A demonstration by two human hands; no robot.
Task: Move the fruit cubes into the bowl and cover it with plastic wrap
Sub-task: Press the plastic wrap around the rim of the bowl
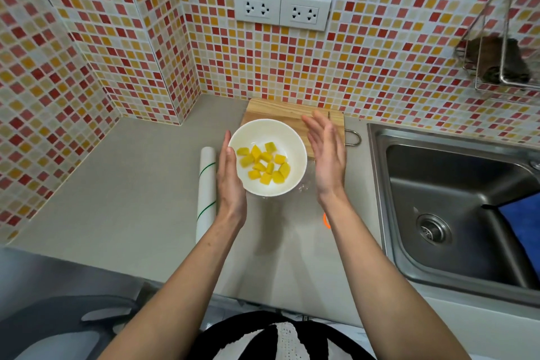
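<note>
A white bowl (pixel 287 137) sits on the grey counter, holding several yellow fruit cubes (pixel 264 165). Clear plastic wrap (pixel 304 185) shows as wrinkled film at the bowl's near right side; whether it spans the top I cannot tell. My left hand (pixel 229 175) presses flat against the bowl's left wall, fingers together. My right hand (pixel 325 155) is held flat a little to the right of the bowl, fingers straight, not touching it. The roll of plastic wrap (pixel 207 193), white with green lines, lies on the counter left of my left hand.
A wooden cutting board (pixel 280 109) with a metal handle lies behind the bowl against the tiled wall. A steel sink (pixel 455 202) with a blue cloth (pixel 523 222) is at the right. A wire rack (pixel 496 64) hangs above it. Wall sockets (pixel 282 10) sit above the board.
</note>
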